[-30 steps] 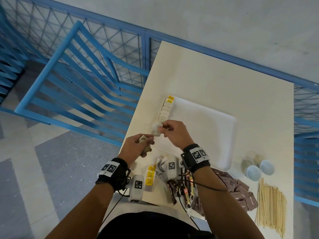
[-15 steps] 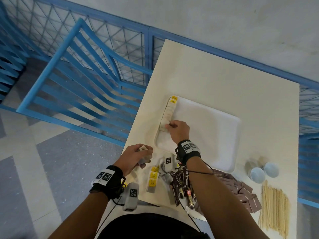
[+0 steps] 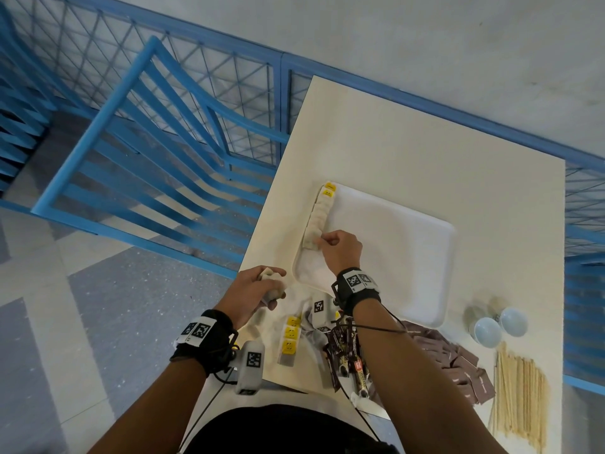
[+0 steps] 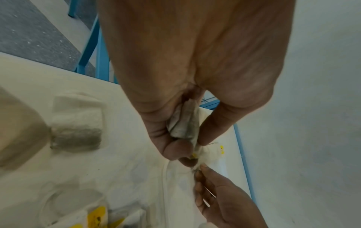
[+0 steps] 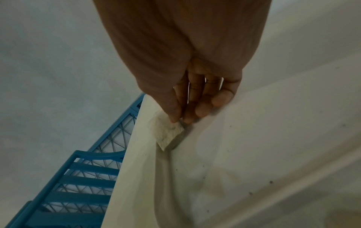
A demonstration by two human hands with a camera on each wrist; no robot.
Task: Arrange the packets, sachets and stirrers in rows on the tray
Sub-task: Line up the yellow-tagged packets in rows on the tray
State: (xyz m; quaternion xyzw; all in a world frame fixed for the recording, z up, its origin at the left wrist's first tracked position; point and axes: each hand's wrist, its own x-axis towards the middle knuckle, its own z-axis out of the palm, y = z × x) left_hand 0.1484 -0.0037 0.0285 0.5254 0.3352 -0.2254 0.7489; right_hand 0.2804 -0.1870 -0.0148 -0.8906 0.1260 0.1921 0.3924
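Here the right hand (image 3: 340, 249) pinches a tea bag (image 3: 309, 240) at the near end of the row along the tray's (image 3: 409, 257) left edge; the left hand (image 3: 253, 291) clutches more tea bags (image 4: 184, 123).

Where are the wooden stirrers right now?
In the head view, the wooden stirrers lie bundled at the table's near right corner, just below the two small cups, right of the brown sachets.

Left hand (image 3: 258, 288): at 8 o'clock, fingers curled, gripping.
Right hand (image 3: 340, 250): centre, fingertips (image 5: 175, 118) pinching, forearm extended.
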